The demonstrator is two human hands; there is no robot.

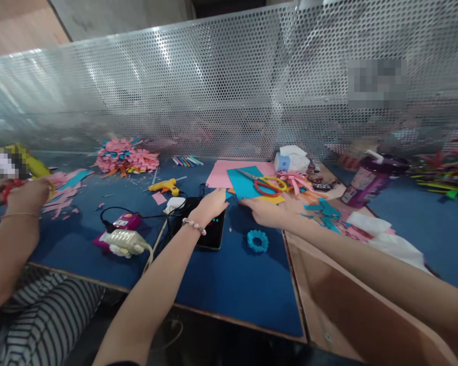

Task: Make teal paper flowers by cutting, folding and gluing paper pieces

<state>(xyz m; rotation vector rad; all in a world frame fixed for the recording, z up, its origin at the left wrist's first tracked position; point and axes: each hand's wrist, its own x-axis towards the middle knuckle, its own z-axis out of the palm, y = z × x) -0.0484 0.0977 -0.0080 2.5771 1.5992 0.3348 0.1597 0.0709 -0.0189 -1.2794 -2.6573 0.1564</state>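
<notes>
My left hand [212,204], with a beaded bracelet at the wrist, is over the top of a black tablet [212,235]. Its fingers are pressed together, and a tiny blue-green bit shows at their tips. My right hand [262,211] reaches to the lower edge of a blue paper sheet [238,182], its fingers bent; what they hold, if anything, is hidden. Yellow and red-handled scissors [269,186] lie on the blue sheet, which overlaps a pink sheet [216,175]. A ring of folded blue paper [257,241] rests on the blue table [236,290] below my right hand.
A yellow glue gun [170,186], a power strip [125,242] and cables lie left of the tablet. Pink paper fringes [125,158] stand behind. Another person's hands [28,195] hold red-handled scissors at far left. Tissues [292,160], paper scraps [324,213] and a purple bottle [370,180] are right.
</notes>
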